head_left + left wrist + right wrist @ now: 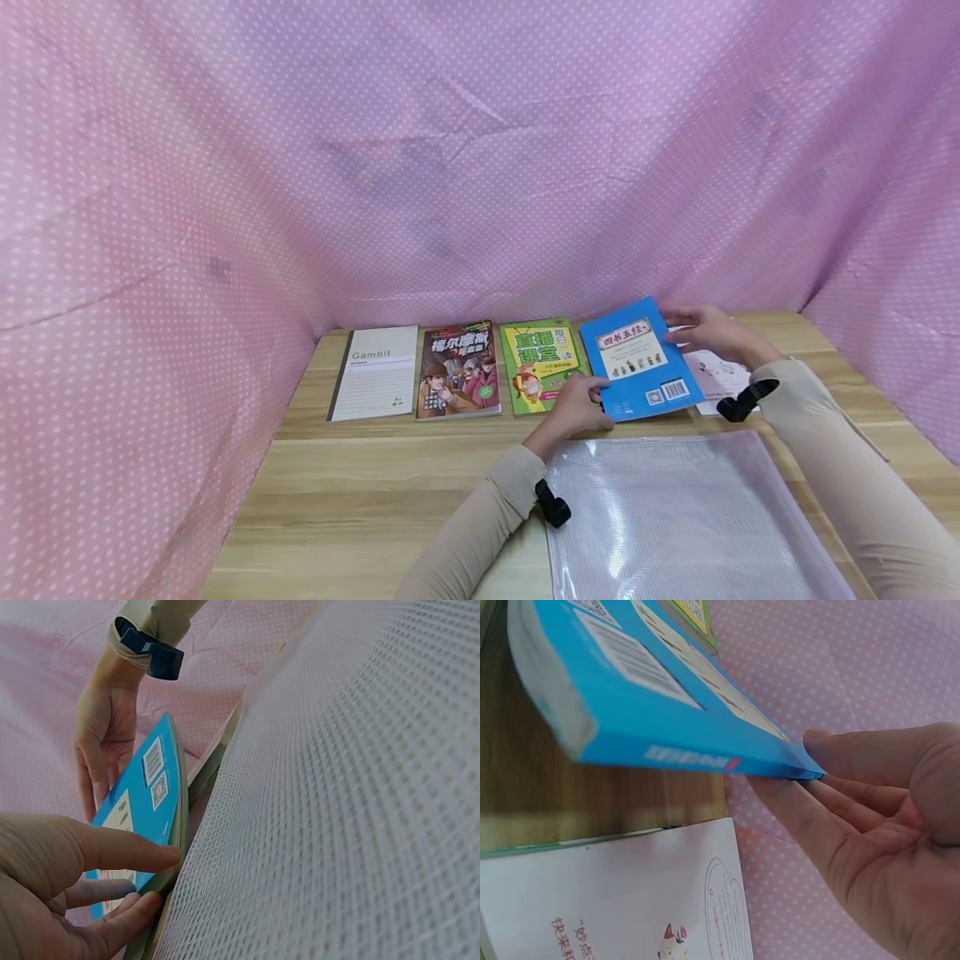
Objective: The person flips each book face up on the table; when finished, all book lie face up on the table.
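A blue paperback book (637,392) with a barcode on its cover is tilted, raised off the table on its right side. My right hand (716,333) pinches its upper right corner; in the right wrist view the thumb (870,756) lies on the cover, with fingers under the spine. At the lower left corner, my left hand (577,408) holds the book; the left wrist view shows its fingers (127,847) at the cover and page edge. A white booklet (716,375) lies partly behind the right hand and blue book.
Left of the blue book lie a green book (528,379), a dark comic-style book (457,400) and a white Gambit notebook (375,375) in a row. A clear mesh-patterned pouch (660,517) lies at the front right of the wooden table (337,500). Pink dotted cloth (480,208) hangs behind.
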The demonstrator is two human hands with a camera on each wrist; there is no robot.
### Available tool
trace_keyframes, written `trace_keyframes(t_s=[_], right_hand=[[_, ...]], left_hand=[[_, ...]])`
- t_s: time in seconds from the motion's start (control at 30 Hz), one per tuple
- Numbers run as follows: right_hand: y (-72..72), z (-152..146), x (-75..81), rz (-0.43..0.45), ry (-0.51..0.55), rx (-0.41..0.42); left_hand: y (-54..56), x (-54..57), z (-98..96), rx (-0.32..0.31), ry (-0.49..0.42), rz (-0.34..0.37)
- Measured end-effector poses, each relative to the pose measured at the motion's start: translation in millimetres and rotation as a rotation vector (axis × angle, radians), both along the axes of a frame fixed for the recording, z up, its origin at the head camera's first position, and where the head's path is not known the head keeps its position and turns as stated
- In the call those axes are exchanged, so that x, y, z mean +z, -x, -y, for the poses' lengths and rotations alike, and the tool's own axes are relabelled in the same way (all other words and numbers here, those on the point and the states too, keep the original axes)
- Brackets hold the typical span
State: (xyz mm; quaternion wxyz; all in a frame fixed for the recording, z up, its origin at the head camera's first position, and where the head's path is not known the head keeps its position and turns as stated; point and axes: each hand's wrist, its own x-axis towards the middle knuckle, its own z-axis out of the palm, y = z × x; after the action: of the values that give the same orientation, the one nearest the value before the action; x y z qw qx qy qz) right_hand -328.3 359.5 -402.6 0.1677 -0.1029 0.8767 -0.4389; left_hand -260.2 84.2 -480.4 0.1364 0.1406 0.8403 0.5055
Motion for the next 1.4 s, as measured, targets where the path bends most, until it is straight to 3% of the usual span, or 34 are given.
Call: trace_keyframes(t_s=[0.43,0.7,1.4], right_hand=[[-5.6,1,7.1,0.007,0.081,0.006],[-5.1,5,12.0,0.022,0.162,0.030],[-13.9,23,24.3,-0.014,0.203,0.058]], left_hand=[[-3.0,9.7,-5.0,0.030,0.041,0.046],[-1.9,11.4,-2.9,0.026,-0.061,0.068],[0.7,12.1,-2.9,0.020,-0.114,0.118]])
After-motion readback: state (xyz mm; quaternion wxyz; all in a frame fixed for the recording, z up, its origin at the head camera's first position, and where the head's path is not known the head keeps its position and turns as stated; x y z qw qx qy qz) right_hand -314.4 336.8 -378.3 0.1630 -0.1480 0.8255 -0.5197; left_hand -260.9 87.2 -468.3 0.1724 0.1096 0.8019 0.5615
